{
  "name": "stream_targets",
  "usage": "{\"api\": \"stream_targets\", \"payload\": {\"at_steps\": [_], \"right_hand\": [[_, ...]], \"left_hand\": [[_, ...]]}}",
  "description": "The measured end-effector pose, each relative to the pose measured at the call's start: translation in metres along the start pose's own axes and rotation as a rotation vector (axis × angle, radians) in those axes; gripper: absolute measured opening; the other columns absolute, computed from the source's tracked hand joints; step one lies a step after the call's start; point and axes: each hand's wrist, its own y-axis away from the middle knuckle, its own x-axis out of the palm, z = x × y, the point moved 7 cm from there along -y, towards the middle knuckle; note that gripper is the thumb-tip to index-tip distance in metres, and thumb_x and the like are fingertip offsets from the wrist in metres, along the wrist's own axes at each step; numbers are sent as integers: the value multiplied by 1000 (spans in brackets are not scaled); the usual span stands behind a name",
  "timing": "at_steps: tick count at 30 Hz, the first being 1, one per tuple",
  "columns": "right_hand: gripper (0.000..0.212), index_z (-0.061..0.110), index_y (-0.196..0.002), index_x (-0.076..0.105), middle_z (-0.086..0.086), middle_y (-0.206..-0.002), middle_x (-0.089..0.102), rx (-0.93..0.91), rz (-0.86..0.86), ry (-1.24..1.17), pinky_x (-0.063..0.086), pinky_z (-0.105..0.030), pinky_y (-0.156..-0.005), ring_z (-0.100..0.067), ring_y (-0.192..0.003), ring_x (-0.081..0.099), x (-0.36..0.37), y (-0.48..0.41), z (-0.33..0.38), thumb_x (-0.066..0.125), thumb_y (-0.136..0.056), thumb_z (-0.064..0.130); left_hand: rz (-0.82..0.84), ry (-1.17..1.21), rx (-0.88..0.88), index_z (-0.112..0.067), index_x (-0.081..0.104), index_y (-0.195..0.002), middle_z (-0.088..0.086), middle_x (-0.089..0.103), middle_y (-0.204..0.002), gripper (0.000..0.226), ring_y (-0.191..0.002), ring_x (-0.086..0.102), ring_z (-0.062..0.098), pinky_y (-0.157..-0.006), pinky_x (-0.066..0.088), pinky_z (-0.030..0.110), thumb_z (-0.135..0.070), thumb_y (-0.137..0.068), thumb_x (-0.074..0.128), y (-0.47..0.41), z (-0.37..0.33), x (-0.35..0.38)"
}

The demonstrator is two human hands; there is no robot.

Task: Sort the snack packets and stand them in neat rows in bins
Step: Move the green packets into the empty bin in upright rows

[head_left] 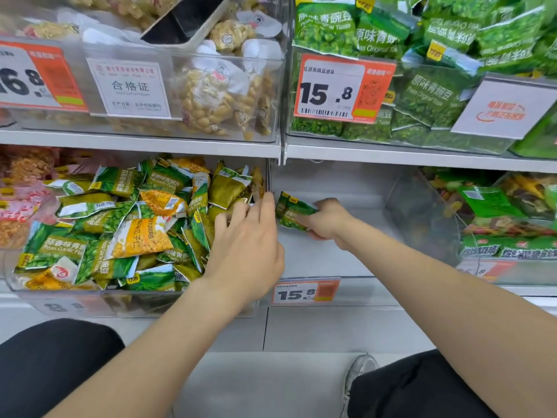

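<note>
Glossy green pillow-shaped packet (294, 214), one, gripped by right hand (327, 220); left hand (247, 236) straight-fingered on heaped packets (129, 224), clear plastic bin (90, 300).

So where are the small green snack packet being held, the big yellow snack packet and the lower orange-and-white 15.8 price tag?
small green snack packet (289, 210): head view, its printed front.
big yellow snack packet (141, 236): head view, centre of front.
lower orange-and-white 15.8 price tag (297, 294): head view, white number panel.

Glossy green and yellow plastic-film snack packets (126, 224), clear smooth plastic bin (18, 285), matt paper price tag (340, 89), matt grey shelf (331, 254)
</note>
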Motion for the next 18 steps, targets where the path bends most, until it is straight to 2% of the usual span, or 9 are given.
{"api": "stream_targets", "payload": {"at_steps": [2,5,8,11,13,15,18], "right_hand": [[37,7,-110,67,-12,-97,69,19,-41,5,55,-29,-60,-25,-78,65,13,-16,3,82,-88,31],[29,13,-102,64,-8,-102,68,64,-98,18,57,-33,-77,-24,-87,64,27,-38,4,81,-85,29],[21,21,-91,62,-4,-104,70,28,-182,21,50,-28,-77,-23,-88,64,29,-50,15,80,-83,29],[38,23,-101,55,-3,-116,65,11,-212,-52,53,-26,-83,-21,-104,64,28,-53,18,86,-81,25],[54,21,-112,50,-3,-118,61,41,-186,-116,51,-27,-82,-22,-109,62,27,-53,14,91,-77,25],[62,17,-119,57,-2,-115,67,18,-131,-136,52,-28,-78,-22,-109,67,26,-55,13,95,-71,27],[37,19,-102,75,0,-102,78,-79,-71,-23,57,-30,-81,-19,-98,73,27,-54,18,95,-72,29]], "left_hand": [[1,-11,8,-8,25,-161,6,58,-142,79,-120,47,30,-92,38,48,-37,-88,35,0,1,0],[2,0,12,-9,24,-162,4,58,-142,80,-117,46,29,-90,36,47,-38,-88,35,-1,4,0],[5,-4,11,-9,25,-161,4,58,-141,80,-116,46,28,-90,35,47,-38,-88,36,-1,3,1],[11,-2,11,-9,28,-160,5,59,-141,79,-117,47,29,-91,36,47,-37,-87,37,-1,4,1],[12,-1,13,-9,28,-160,6,60,-141,79,-117,47,29,-91,36,47,-37,-87,37,-1,4,1],[13,3,11,-9,28,-160,6,60,-141,79,-117,48,30,-92,36,47,-37,-87,37,-1,4,0],[10,8,12,-9,26,-161,6,59,-142,79,-118,47,29,-93,37,48,-37,-88,36,0,3,-1]]}}
